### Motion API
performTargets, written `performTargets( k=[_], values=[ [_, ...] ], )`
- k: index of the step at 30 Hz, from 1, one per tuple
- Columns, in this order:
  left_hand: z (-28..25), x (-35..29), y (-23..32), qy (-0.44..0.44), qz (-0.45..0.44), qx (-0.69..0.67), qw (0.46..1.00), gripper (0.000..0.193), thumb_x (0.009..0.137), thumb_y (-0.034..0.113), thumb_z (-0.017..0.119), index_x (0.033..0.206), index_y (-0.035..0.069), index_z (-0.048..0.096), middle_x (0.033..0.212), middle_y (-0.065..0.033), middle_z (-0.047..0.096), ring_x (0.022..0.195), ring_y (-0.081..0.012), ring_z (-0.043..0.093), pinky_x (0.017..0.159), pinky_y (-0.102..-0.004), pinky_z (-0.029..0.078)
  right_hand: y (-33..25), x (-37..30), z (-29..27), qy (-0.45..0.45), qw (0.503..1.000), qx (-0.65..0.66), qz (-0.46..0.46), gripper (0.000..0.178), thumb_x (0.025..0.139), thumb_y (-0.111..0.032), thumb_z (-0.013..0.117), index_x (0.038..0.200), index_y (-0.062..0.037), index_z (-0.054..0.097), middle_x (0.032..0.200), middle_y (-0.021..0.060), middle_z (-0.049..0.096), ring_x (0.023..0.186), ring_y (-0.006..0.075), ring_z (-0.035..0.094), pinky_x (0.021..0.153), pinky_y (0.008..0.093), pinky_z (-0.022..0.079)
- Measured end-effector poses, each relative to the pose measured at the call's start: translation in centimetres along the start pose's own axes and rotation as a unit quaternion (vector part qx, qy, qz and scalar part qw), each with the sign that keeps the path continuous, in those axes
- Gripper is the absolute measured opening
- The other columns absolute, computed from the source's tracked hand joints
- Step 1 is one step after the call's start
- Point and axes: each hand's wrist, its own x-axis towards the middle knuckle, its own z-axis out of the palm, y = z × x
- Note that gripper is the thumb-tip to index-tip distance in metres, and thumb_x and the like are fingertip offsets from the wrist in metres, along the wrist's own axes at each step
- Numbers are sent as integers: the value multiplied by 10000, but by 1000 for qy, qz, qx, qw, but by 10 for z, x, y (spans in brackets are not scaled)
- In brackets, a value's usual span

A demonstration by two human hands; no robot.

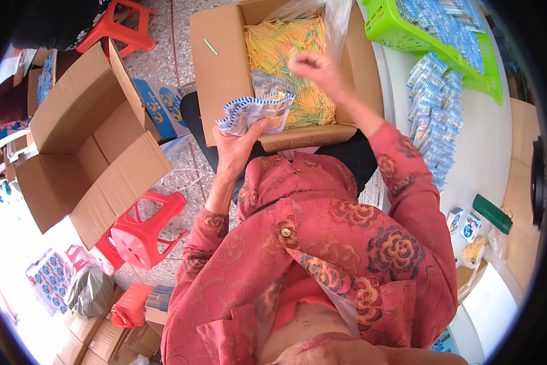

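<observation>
My left hand (pixel 240 145) is closed round several clear plastic packets (pixel 244 113) with blue-and-white striped edges, held above the near left part of an open cardboard box (pixel 215 91). Thin yellow, orange and green plastic sticks (pixel 279 44) fill that box in a loose heap. Over the heap, toward its right side, my right hand (pixel 319 70) is raised with the fingers curled together. It is slightly blurred, and whatever its fingertips may hold is too small to make out. One pale green stick (pixel 211 47) lies apart on the left flap.
An empty cardboard carton (pixel 94 149) stands open at left, beside red plastic stools (pixel 142 234). Along the white table (pixel 492 146) at right lie striped packets (pixel 434 121), a green basket (pixel 401 30) of more packets and a dark green case (pixel 492 214). Another person (pixel 9 100) is at far left.
</observation>
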Motion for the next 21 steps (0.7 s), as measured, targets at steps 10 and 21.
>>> performTargets(
  k=[10, 21],
  values=[
    [18, 6, -1, -43, 1, 21, 999, 206, 745, 15, 666, 945, -9, 621, 853, -20, 631, 756, -65, 557, 686, -223, 463, -105, -43, 32, -44, 994, 81, -62, 62, 757, -71, 658, 789, -46, 611, 891, -8, 578, 886, 80, 517, 796, 246, 410],
    [21, 7, 1, -64, -6, 1, 998, 225, 742, 11, 668, 961, -4, 618, 879, -26, 631, 791, -75, 563, 722, -235, 465, -95, -47, 38, -92, 987, 129, 15, 94, 768, -79, 649, 845, -39, 612, 952, 3, 552, 887, 96, 527, 775, 249, 433]
  ],
)
